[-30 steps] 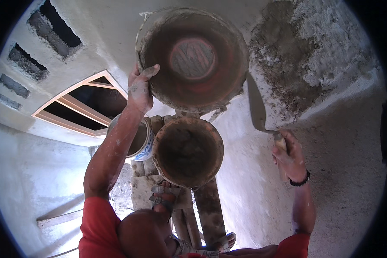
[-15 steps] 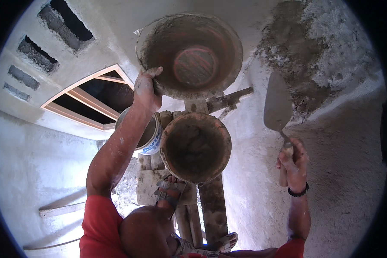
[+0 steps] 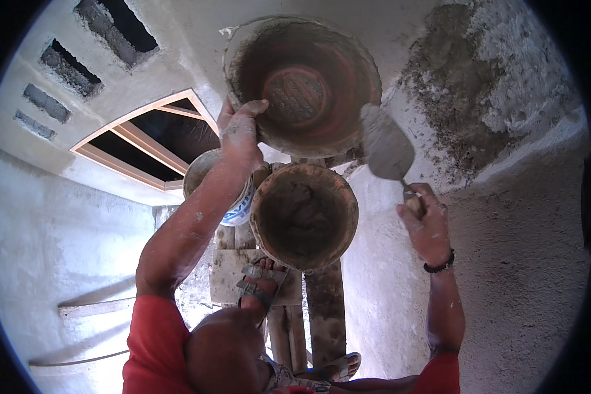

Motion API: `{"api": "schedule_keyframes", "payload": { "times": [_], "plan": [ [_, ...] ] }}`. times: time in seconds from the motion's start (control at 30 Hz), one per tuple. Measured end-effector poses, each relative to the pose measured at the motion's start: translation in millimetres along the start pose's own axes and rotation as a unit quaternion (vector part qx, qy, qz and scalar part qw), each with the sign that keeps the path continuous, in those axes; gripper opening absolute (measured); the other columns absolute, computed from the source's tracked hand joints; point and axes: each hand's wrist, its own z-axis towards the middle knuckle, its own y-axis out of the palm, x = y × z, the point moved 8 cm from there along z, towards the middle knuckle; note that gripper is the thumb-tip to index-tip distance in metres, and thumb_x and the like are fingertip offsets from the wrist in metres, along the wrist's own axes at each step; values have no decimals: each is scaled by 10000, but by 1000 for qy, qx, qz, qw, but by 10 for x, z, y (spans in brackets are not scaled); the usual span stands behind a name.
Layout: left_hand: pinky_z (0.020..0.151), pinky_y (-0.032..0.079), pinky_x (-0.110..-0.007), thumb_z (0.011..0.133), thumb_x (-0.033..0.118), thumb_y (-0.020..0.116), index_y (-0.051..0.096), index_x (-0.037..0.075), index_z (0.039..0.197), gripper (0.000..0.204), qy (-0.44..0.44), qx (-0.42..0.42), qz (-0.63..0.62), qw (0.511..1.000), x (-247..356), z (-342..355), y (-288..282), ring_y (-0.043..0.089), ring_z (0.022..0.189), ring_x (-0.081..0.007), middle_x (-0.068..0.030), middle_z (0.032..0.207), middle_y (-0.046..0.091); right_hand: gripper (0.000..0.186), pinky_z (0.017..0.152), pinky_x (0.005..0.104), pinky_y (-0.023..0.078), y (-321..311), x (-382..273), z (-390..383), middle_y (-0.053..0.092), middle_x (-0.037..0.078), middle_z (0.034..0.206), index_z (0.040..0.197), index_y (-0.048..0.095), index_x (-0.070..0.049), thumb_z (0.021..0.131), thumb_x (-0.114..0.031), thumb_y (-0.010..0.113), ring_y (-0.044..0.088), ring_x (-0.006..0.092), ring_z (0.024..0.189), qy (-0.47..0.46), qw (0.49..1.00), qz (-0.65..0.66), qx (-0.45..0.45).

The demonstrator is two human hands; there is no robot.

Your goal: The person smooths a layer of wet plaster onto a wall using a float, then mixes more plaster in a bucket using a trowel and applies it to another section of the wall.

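My left hand point(image 3: 243, 131) grips the near left rim of a mortar-coated bucket point(image 3: 295, 134), thumb over its edge. Its mouth is tipped toward me, showing reddish streaks and a thin grey residue inside. In my right hand point(image 3: 428, 226) is a trowel point(image 3: 389, 148), held by its wooden handle. The blade points up and left, its tip at the bucket's right rim, with grey mortar on its face. Below the tilted bucket stands a second bucket point(image 3: 259, 240) with wet mortar in it.
A white pail point(image 3: 238, 211) stands behind my left forearm. My sandaled feet are on wooden planks point(image 3: 325, 322). Ahead is a wall with a wood-framed opening point(image 3: 128, 128) and block vents point(image 3: 62, 72); rough wet mortar point(image 3: 450, 85) covers part of the right wall.
The trowel has swung left from beside the wall to the tilted bucket's rim. My left hand and that bucket have shifted slightly right in view.
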Motion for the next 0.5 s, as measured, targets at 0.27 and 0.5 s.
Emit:
{"api": "schedule_keyframes", "payload": {
  "times": [0.27,0.5],
  "plan": [
    [860,462,-312,794,-7,653,560,-4,1150,368,109,-5,81,991,-157,-200,311,583,922,-186,-86,1027,639,401,513,263,473,693,-45,-232,595,33,726,1253,508,14,888,-98,631,557,74,583,112,961,204,-149],
    [887,461,-311,819,7,646,558,-20,1182,375,61,-5,156,986,-238,-340,391,589,948,-177,-94,1059,648,248,428,252,450,853,-320,-215,572,32,693,1116,504,-7,916,-118,601,546,99,509,157,898,340,-231]
  ]
}}
